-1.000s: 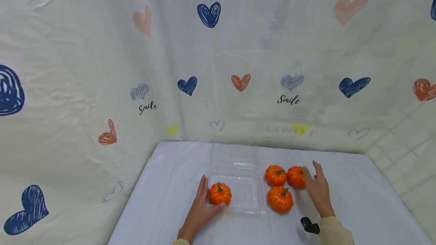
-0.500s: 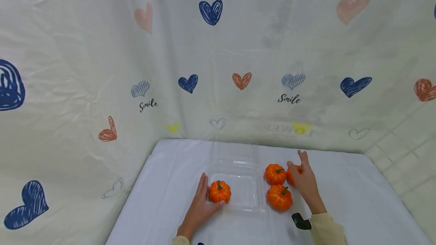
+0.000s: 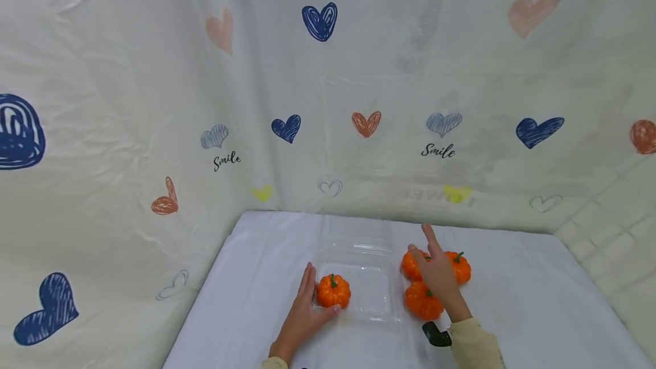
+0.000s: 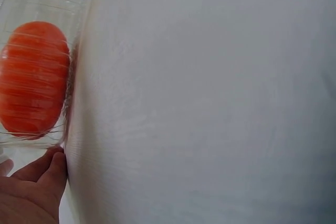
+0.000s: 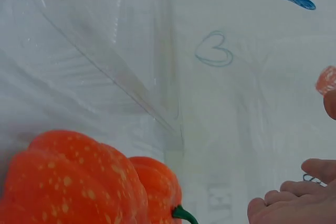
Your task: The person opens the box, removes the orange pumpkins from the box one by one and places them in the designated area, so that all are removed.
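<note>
A clear plastic clamshell box [image 3: 371, 295] lies with its lid [image 3: 355, 233] folded back. One small orange pumpkin [image 3: 333, 292] sits at the left of its base. My left hand [image 3: 301, 319] rests against the box's left front corner, fingers straight along the side and thumb at the front. In the left wrist view its fingertips [image 4: 52, 163] touch the box edge. Right of the box my right hand [image 3: 438, 273] hovers over three more pumpkins, fingers extended, holding nothing. It partly covers the back left pumpkin [image 3: 410, 267] and the front pumpkin [image 3: 423, 303]; the back right pumpkin [image 3: 463, 269] shows beside it.
White cloth [image 3: 533, 295] covers the table. A pale curtain [image 3: 359, 84] printed with hearts hangs directly behind and along the left side. A black wrist camera [image 3: 436, 335] sticks out beside the right sleeve [image 3: 475, 346].
My right hand has moved left across the pumpkins, from beside the back right one to over the back left one. My left hand and the box have stayed in place.
</note>
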Demonstrator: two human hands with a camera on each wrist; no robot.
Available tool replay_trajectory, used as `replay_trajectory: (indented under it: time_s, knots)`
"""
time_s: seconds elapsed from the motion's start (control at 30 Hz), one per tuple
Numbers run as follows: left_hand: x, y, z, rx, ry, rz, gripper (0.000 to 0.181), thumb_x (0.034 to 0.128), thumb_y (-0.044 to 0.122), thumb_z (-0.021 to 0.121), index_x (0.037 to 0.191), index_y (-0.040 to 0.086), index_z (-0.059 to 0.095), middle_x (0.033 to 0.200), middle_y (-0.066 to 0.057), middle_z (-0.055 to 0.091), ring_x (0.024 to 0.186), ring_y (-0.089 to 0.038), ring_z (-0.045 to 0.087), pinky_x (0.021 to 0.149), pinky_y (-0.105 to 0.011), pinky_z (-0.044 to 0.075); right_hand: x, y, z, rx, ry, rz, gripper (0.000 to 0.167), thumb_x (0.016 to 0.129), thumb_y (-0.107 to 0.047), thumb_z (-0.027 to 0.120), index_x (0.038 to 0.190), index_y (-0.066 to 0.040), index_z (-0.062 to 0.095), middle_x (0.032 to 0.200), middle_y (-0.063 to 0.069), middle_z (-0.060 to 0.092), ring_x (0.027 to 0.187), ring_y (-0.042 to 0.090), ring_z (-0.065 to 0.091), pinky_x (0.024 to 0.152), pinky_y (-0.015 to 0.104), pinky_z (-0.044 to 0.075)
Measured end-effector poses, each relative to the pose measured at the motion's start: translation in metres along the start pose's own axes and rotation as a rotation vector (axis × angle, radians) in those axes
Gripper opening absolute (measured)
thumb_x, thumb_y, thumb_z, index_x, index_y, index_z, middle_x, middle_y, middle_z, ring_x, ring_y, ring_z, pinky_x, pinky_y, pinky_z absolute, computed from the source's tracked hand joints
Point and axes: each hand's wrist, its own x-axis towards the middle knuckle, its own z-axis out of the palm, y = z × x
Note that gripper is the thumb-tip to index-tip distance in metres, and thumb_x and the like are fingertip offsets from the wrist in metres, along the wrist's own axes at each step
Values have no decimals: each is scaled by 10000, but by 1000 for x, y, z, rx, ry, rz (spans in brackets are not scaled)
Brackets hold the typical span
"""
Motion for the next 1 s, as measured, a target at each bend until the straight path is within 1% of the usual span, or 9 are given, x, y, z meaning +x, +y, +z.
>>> replay_trajectory:
  time_s: [0.17,0.27,0.4,0.5,0.57,0.67,0.8,0.87,1.0]
  knots:
    - [-1,1,1,-1,5,2,1193,881,597,817,1728,93,145,1802,-29,52,1579,-353,315,1203,-576,344,0,-5,16,-17,-51,35,832,1113,-497,545,1743,-194,95,1800,56,49,1565,521,229,1243,646,237]
    - [-1,1,1,-2,3,-4,1191,881,597,816,1729,99,145,1801,-29,54,1573,-353,329,1205,-572,345,0,-8,25,-13,-76,19,826,1109,-479,565,1743,-185,123,1800,68,47,1573,517,207,1242,650,225]
    - [-1,0,3,7,3,-8,1186,882,604,812,1730,103,150,1801,-29,57,1572,-350,332,1201,-576,352,-3,-12,37,11,-92,-66,808,1108,-391,598,1728,-105,166,1791,142,66,1570,534,193,1238,664,209]
    - [0,0,3,9,8,-10,1185,879,604,816,1728,100,160,1801,-31,64,1578,-354,317,1198,-593,351,-3,-14,47,27,-101,-133,794,1104,-342,616,1716,-65,192,1780,181,95,1578,515,189,1239,658,213]
    - [1,0,3,7,10,-16,1188,874,605,820,1729,106,163,1801,-28,66,1582,-354,308,1197,-599,349,-3,-16,54,30,-110,-147,795,1096,-335,629,1713,-61,208,1775,189,119,1587,494,181,1234,663,214]
    - [1,0,3,7,11,-19,1191,871,611,822,1730,114,163,1801,-29,69,1584,-356,304,1195,-608,348,-3,-18,63,13,-124,-120,807,1081,-368,646,1718,-103,228,1773,169,154,1589,472,206,1211,673,252]
    - [2,-1,3,13,14,-2,1188,875,611,818,1730,112,160,1801,-31,68,1589,-352,293,1200,-601,342,-6,-21,74,-2,-149,-88,818,1063,-407,666,1719,-142,255,1769,147,186,1578,469,246,1178,699,301]
    - [2,-2,3,15,13,9,1187,878,609,815,1730,108,157,1801,-30,64,1595,-346,278,1204,-591,338,-7,-21,80,-14,-162,-88,823,1055,-430,672,1717,-153,270,1764,137,208,1564,472,286,1165,704,332]
    - [2,-2,3,10,10,22,1180,884,612,809,1728,100,163,1801,-20,58,1597,-341,272,1209,-588,331,-7,-18,92,4,-204,-103,816,1050,-428,682,1711,-151,293,1759,130,229,1561,449,311,1189,661,334]
